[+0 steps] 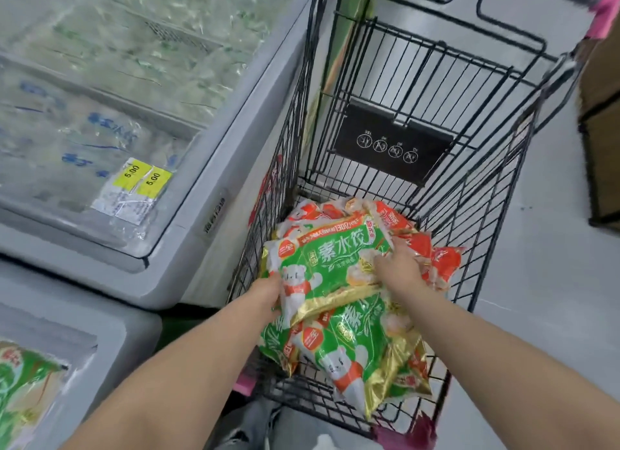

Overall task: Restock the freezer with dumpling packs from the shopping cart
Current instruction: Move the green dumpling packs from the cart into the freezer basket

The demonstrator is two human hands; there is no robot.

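Both my arms reach down into a black wire shopping cart (483,194). On top of the pile lies a green dumpling pack (330,265) with a white bear printed on it. My left hand (266,293) grips its near left edge. My right hand (401,270) presses on its right side, fingers curled over it. A second green pack (355,352) lies nearer to me, and orange packs (436,255) sit underneath and behind. The grey chest freezer (214,167) stands to the left of the cart, its glass lid showing frosted bags inside.
Yellow price stickers (142,177) sit on the freezer glass. A second freezer (110,342) at the lower left holds a green pack (23,382) under its lid. A brown cardboard box (604,120) stands at the right edge. Grey floor lies to the right of the cart.
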